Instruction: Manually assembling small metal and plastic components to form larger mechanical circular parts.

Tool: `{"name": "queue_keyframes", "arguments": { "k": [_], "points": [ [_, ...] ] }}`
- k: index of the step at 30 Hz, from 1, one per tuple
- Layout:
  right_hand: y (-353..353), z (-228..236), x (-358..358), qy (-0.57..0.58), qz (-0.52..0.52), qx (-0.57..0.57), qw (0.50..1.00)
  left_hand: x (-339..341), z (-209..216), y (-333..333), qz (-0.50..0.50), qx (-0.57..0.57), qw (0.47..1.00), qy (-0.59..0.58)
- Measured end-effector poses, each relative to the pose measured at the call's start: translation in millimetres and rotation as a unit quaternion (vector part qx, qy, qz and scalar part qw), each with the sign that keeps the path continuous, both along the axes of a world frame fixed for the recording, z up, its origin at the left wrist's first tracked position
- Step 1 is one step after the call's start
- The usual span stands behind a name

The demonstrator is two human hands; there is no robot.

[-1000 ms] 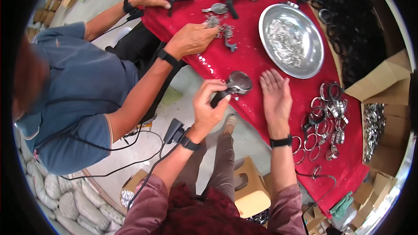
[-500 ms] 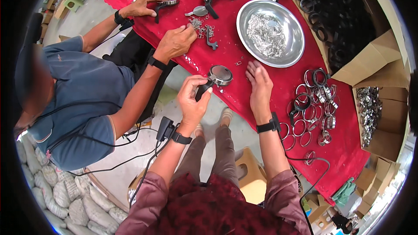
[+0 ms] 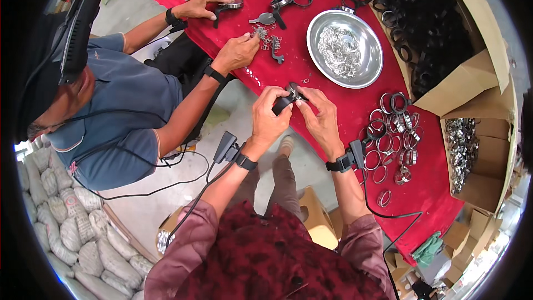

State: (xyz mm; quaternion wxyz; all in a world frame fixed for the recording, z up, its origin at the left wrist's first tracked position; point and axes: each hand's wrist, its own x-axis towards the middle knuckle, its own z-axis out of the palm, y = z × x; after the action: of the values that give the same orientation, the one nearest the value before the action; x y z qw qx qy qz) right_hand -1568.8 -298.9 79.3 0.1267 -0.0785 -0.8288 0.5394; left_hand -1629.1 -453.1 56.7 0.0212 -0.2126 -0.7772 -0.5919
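Fitting (image 3: 291, 97), black-handled with a round metal head, sits between my two hands near the edge of the red-covered worktop (image 3: 344, 211). My left hand (image 3: 269, 119) is closed around its dark handle, while my right hand (image 3: 322, 121), thumb and forefinger drawn narrow, pinches the metal end. Just beyond my right fingertips lies a small wire clip (image 3: 306, 81). Farther past that hand, a silver basin (image 3: 374, 64) holds loose slim metal pieces (image 3: 340, 53). Right of it is a cluster of rings (image 3: 391, 133), mostly metal, some black, with a carton of black rings (image 3: 463, 82) beyond. Ahead and left of my left hand, a co-worker's hand (image 3: 237, 54) reaches a heap of wire clips (image 3: 266, 38).
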Motion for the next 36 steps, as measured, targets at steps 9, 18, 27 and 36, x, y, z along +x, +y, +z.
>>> {"name": "queue_keyframes", "arguments": {
  "k": [9,18,27,36],
  "points": [
    [-1,-24,-5,0.042,-0.017,0.129,0.991,-1,-7,9,0.006,0.001,1.000,-0.012],
    [-14,-47,-1,0.027,-0.115,0.105,0.987,-1,-15,16,0.000,-0.034,0.999,-0.041],
    [-12,-32,5,0.049,-0.100,0.055,0.992,0,-20,14,-0.004,-0.074,0.997,-0.034],
    [37,-78,-35,-0.061,-0.055,0.211,0.974,11,-11,-2,0.013,-0.082,0.995,-0.062]
  ]
}}
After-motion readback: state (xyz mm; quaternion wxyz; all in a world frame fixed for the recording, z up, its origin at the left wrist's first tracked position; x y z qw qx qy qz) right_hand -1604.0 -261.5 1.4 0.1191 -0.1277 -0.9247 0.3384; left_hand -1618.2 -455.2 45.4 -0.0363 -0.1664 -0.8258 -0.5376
